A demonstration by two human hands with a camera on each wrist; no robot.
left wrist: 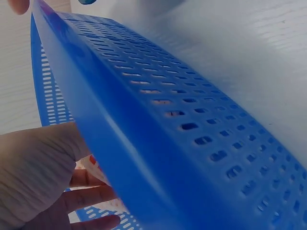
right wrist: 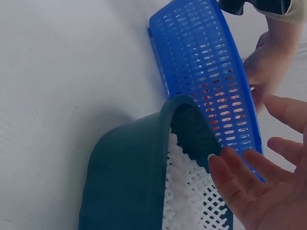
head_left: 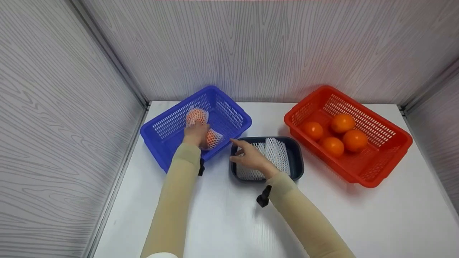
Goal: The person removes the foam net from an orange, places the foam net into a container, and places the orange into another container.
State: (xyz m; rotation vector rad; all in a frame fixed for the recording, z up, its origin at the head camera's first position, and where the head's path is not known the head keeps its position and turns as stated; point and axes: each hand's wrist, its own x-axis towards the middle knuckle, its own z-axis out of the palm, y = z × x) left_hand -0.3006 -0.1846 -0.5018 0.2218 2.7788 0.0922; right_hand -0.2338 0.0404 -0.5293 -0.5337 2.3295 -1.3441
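Observation:
My left hand (head_left: 196, 133) reaches down into the blue basket (head_left: 229, 104), beside an orange in white netting (head_left: 214, 139). A second netted orange (head_left: 197, 116) lies just beyond the hand. In the left wrist view, the fingers (left wrist: 91, 197) are spread and fairly straight along the netted orange, while the basket rim hides the thumb's tip. My right hand (head_left: 249, 156) hovers over the dark tray (head_left: 297, 161), its fingers spread and holding nothing. White foam net sleeves (head_left: 278, 154) lie in that tray, partly beneath the right hand.
At the right stands a red basket (head_left: 387, 163) with several bare oranges (head_left: 343, 123) in it. A grained panel wall (head_left: 229, 50) rises behind the white table (head_left: 229, 215), with more panels at both sides. The dark tray sits between the two baskets.

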